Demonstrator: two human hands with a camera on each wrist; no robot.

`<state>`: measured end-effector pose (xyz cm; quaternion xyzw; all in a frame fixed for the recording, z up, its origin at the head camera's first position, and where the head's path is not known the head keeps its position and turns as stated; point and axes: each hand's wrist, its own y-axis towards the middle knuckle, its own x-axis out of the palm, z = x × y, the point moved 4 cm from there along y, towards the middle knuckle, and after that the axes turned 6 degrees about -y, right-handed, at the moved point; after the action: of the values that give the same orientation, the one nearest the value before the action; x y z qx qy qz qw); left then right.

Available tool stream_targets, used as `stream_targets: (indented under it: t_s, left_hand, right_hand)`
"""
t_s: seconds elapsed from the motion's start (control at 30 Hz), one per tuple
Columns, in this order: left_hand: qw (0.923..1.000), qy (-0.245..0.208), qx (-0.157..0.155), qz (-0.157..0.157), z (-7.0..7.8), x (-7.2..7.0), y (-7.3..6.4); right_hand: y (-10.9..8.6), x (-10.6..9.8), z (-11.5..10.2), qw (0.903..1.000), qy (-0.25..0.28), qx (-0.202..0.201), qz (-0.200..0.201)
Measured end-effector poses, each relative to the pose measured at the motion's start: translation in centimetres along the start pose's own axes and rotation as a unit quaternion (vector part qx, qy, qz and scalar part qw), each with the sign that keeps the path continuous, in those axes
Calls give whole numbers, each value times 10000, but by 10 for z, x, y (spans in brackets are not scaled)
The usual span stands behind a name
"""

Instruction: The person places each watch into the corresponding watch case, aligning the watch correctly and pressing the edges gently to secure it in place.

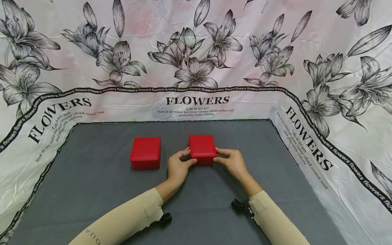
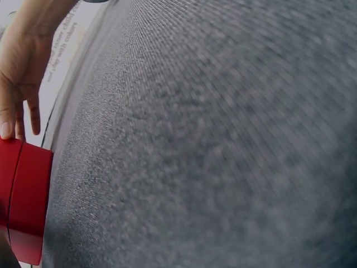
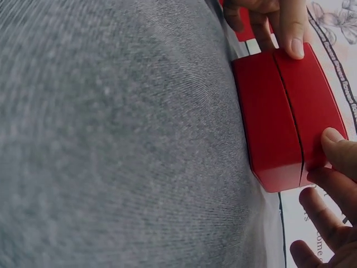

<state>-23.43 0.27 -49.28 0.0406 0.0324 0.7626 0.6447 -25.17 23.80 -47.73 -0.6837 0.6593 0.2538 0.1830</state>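
Two red boxes stand on a grey cloth. Both my hands are at the right-hand box, which looks closed, a thin dark seam marking its lid off from its base in the right wrist view. My left hand holds its left side, thumb at the front corner and fingers farther back. On the opposite side, my right hand grips the lid's edge between thumb and index finger, while its other fingers spread below in the right wrist view. The second red box, also closed, sits untouched to the left of my left hand.
The grey cloth spreads under both boxes. Around it runs a white border printed with "FLOWERS", and a flower-patterned fabric rises behind. Black straps show at the cuffs of my beige sleeves.
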Motion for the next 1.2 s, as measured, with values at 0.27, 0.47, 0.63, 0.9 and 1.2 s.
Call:
stream_targets:
  t_s: [0.27,0.47,0.63,0.9,1.2]
  left_hand:
    - [9998,161,58,-111,0,-4,0]
    - [9941,911,425,-403,4,-7,3]
    - [9778,1733,811,-853,7,-11,2]
    - [9432,2701,839,-1744,20,-20,2]
    - [8779,3893,1286,-2473,36,-30,-2]
  right_hand:
    - [-2,2,-1,9997,-219,-86,29]
    - [-1,0,-6,9971,-682,-345,46]
    - [-4,4,-8,9936,-1003,-508,-86]
    - [-7,3,-17,9816,-1625,-997,-58]
    - [-11,2,-28,9610,-2257,-1592,-111]
